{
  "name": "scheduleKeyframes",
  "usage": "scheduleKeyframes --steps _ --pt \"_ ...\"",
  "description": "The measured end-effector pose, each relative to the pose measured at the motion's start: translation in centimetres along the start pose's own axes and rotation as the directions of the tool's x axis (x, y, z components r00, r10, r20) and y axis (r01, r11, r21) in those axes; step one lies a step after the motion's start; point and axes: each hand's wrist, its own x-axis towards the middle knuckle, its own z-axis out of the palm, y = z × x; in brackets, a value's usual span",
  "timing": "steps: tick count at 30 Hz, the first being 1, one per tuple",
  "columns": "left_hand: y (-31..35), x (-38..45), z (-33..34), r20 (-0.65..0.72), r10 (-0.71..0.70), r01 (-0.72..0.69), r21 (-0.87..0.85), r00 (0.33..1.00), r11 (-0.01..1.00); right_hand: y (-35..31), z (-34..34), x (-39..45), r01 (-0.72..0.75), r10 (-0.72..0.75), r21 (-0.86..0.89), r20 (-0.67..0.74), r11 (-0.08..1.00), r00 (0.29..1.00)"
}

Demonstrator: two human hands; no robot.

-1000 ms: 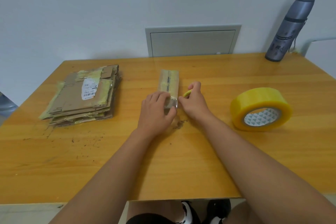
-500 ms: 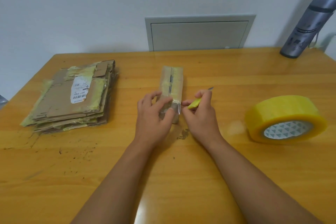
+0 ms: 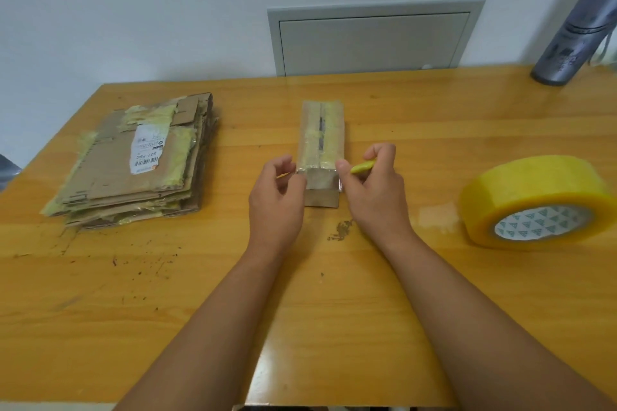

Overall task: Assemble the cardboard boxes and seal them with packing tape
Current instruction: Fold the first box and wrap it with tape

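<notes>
1. Shifting off the top since half a second ago, the left hand [image 3: 277,200] pinches the tape end at the near left corner of the narrow cardboard box [image 3: 322,150], mid-table [image 3: 334,327].
2. The right hand [image 3: 375,190] grips a yellow-green cutter [image 3: 363,166], thumb against the box's right corner.
3. A glossy yellow tape roll [image 3: 537,200] lies right; flattened, tape-patched boxes [image 3: 133,160] are stacked left.

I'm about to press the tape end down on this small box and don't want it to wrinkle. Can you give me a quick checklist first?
1. Small box flat on table: ok.
2. Left hand steadies the box's near left corner: ok.
3. Right hand at the near right corner, gripping the yellow cutter: ok.
4. Cutter blade retracted: cannot tell.
5. Tape over near end lies smooth: cannot tell.
6. Tape roll within reach on the right: ok.
</notes>
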Motion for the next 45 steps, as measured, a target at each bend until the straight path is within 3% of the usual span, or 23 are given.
scheduleKeyframes --steps 6,11,15,19,24,30,45 --pt "0.0 -0.3 -0.1 0.0 0.053 -0.053 0.003 0.999 0.999 0.0 0.1 0.2 0.063 -0.057 -0.109 0.051 0.992 0.997" --pt "-1.1 0.8 -0.3 0.121 0.202 -0.229 0.277 0.972 0.933 0.3 -0.4 0.4 0.157 -0.131 -0.152 0.169 0.976 0.977" --pt "-1.5 1.6 -1.0 0.161 0.254 -0.297 0.378 0.954 0.877 0.6 -0.5 0.2 0.211 -0.174 -0.142 0.236 0.967 0.956" --pt "-1.6 1.7 -1.0 0.159 0.264 -0.306 0.391 0.951 0.868 0.9 -0.9 0.6 0.302 -0.27 -0.177 0.181 0.937 0.946" --pt "-1.4 1.6 -1.2 0.197 0.228 -0.288 0.382 0.954 0.878 1.1 -0.4 1.0 0.38 -0.281 -0.244 0.357 0.893 0.891" --pt "-1.4 2.0 -1.3 0.205 0.26 -0.324 0.406 0.944 0.855 0.8 -0.1 1.5 0.42 -0.302 -0.348 0.347 0.838 0.888" --pt "-1.8 2.4 -1.6 0.247 0.288 -0.364 0.367 0.925 0.856 1.0 -1.2 1.4 0.383 -0.295 -0.231 0.339 0.894 0.893"
